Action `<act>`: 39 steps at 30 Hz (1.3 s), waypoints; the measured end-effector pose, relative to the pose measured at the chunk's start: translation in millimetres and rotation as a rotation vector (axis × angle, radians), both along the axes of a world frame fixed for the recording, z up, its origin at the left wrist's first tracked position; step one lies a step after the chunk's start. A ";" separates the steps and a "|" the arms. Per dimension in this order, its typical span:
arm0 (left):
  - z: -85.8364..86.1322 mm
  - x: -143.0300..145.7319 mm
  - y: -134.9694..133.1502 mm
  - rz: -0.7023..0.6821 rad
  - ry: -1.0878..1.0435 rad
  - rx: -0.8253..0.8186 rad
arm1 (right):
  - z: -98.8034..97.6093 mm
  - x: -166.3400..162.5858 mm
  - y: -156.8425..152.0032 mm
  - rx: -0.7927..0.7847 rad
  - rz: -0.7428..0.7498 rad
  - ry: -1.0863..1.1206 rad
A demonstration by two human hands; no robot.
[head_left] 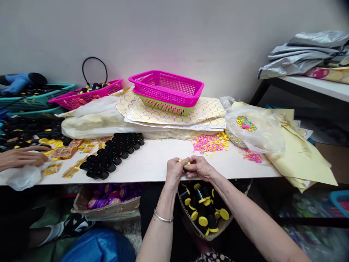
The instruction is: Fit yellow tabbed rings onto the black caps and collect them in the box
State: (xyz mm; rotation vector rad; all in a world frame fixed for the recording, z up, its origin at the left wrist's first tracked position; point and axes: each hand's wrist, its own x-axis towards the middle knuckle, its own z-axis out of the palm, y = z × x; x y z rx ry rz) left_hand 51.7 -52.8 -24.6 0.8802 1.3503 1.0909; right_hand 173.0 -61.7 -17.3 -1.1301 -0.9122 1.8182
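Over the table's front edge, my left hand (176, 170) and my right hand (200, 168) meet, both closed around one small black container with a yellow lid (187, 166). Fingers cover most of it. Directly below them, a cardboard box (191, 230) holds black containers with yellow lids (203, 221). To the left on the white tabletop (152, 160) stand rows of small black containers (109, 154). Pink candy-like pieces (206, 143) lie in a pile beyond my right hand, beside several yellow rings or lids (224, 137).
A pink basket (166, 87) sits in a green one on printed sheets (174, 118). A plastic bag (256, 127) with coloured beads lies right. Another person's hand (24, 158) is at far left near yellow packets (65, 152). Below, a carton (109, 211) holds purple items.
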 end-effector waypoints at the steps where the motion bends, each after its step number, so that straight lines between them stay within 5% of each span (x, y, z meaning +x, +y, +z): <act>1: 1.2 -0.5 1.8 -0.009 0.018 0.010 | 2.6 1.0 1.8 -0.004 0.010 -0.004; 6: 5.8 1.0 15.8 0.011 0.102 0.072 | 16.9 0.7 5.8 0.075 -0.002 -0.046; 11: -4.2 -1.3 9.0 0.008 0.123 0.075 | 5.3 -7.1 -1.8 0.081 -0.024 -0.077; 17: 1.9 -15.2 -40.5 -0.196 -0.236 0.216 | 9.5 -12.5 -30.9 0.017 -0.206 0.057; 23: -1.4 6.1 -96.8 -0.187 0.195 0.523 | 17.3 -0.9 -101.8 0.047 -0.294 0.141; 26: -2.8 15.6 -117.5 -0.220 0.143 0.589 | 14.5 16.3 -128.4 0.103 -0.205 0.100; 30: 4.0 16.6 -139.3 -0.413 0.029 0.521 | 2.4 42.7 -143.0 -0.029 -0.139 0.123; 35: 10.2 22.6 -156.6 -0.527 0.107 0.474 | -7.9 54.1 -151.1 -0.099 0.131 0.379; 39: 10.8 30.2 -162.7 -0.569 0.220 0.537 | -6.6 63.1 -157.7 -0.020 0.204 0.398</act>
